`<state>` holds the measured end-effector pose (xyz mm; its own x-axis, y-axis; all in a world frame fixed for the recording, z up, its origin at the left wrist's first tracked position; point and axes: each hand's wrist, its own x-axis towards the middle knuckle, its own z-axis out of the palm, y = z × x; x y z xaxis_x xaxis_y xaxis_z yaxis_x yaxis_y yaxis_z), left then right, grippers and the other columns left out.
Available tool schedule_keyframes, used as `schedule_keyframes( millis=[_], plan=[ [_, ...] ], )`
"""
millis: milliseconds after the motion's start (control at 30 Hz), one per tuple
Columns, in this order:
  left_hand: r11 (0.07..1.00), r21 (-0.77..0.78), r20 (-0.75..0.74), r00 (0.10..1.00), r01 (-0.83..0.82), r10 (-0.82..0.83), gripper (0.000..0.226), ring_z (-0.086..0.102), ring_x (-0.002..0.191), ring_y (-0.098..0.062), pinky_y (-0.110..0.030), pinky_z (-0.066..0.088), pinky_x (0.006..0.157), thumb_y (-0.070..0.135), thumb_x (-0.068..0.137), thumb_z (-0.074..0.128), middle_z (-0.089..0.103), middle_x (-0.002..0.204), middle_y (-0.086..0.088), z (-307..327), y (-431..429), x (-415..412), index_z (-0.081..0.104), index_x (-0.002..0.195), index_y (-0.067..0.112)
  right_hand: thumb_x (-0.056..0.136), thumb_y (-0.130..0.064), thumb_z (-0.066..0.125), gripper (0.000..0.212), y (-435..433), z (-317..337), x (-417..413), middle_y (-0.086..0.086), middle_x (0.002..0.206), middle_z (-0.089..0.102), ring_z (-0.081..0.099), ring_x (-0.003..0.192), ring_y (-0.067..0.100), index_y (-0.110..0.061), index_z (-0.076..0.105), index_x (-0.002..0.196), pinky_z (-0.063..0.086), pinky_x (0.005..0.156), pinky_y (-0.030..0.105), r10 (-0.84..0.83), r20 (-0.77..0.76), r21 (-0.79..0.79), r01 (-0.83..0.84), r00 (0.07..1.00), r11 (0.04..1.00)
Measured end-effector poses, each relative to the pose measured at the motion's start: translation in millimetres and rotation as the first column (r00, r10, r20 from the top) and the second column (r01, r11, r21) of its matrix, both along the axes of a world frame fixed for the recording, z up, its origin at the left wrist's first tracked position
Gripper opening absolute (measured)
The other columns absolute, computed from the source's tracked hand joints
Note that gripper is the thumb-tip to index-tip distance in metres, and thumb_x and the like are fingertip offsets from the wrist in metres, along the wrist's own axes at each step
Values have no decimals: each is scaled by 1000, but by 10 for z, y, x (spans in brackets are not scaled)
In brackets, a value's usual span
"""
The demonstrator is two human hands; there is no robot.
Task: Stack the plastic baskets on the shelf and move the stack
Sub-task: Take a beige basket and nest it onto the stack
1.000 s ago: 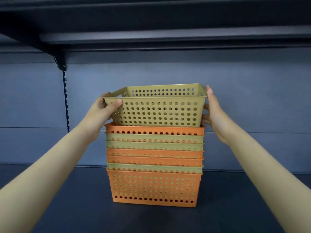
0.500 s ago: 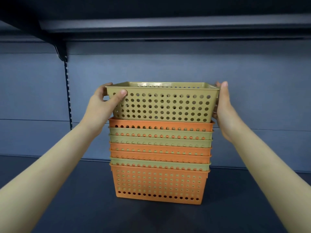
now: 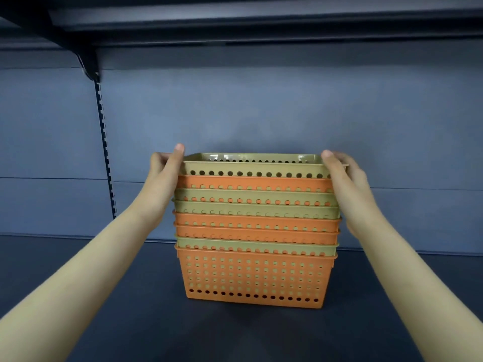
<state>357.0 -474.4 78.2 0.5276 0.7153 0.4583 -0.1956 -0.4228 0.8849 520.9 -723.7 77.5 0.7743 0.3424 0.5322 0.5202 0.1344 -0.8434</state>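
A stack of several nested perforated plastic baskets point(image 3: 256, 275), orange and olive-green, stands on the dark shelf point(image 3: 117, 322). The top olive-green basket point(image 3: 252, 169) sits sunk into the stack with only its rim band showing. My left hand point(image 3: 163, 176) holds the left end of that top rim, thumb at the front corner and fingers behind. My right hand point(image 3: 345, 178) holds the right end the same way, thumb on the front corner.
A grey-blue back panel point(image 3: 261, 113) rises behind the stack. A slotted upright point(image 3: 105, 145) with a bracket runs down at left. The upper shelf point(image 3: 261, 19) hangs overhead. Dark shelf surface extends on both sides of the stack.
The top olive basket has gone down from standing high above the stack to fully nested in it. Both hands came down with its rim.
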Motion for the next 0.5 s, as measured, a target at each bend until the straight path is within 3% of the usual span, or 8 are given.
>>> schedule_keyframes(
  millis=[100,233,300,367,433,500],
  plan=[
    [988,-151,115,993,20,-2,31,51,87,-10,-30,37,66,49,99,42,48,98,5,-24,-87,104,37,110,20,95,-50,52,19,47,-55,-2,-17,106,63,60,94,-3,-38,57,108,44,73,20,-27,10,91,26,1000,996],
    [977,-213,139,990,17,13,36,54,90,-11,-34,41,69,55,96,41,51,107,4,-48,-151,127,39,113,24,92,-57,53,12,102,-130,-11,-11,104,67,67,95,10,-48,57,98,54,79,34,20,-24,150,-16,1000,989],
    [971,-226,102,993,82,-60,62,61,102,-12,-37,48,77,76,86,42,60,118,6,-108,-133,61,45,121,26,85,-67,55,29,85,-166,-28,-10,111,68,70,99,11,-52,54,110,57,83,38,73,-47,143,-65,996,988],
    [959,-232,-12,985,165,-172,90,68,112,-16,-43,53,85,95,68,38,70,124,5,-264,-103,-23,56,130,33,78,-69,56,55,35,-256,-60,-12,117,68,71,99,6,-53,44,129,59,78,34,162,-93,133,-149,982,980],
    [952,-208,-98,964,223,-248,83,71,107,-12,-44,53,86,93,70,27,74,117,11,-502,-116,-100,64,124,43,77,-66,57,67,-39,-450,-94,-14,121,67,70,100,5,-51,37,139,56,71,29,224,-163,86,-213,961,973],
    [932,-250,-137,944,261,-301,76,70,105,-6,-44,52,88,91,71,27,74,114,17,-744,-158,-150,62,123,48,72,-63,63,77,-100,-686,-147,-16,123,67,67,102,4,-49,35,143,52,74,27,241,-216,22,-242,946,970]
  ],
)
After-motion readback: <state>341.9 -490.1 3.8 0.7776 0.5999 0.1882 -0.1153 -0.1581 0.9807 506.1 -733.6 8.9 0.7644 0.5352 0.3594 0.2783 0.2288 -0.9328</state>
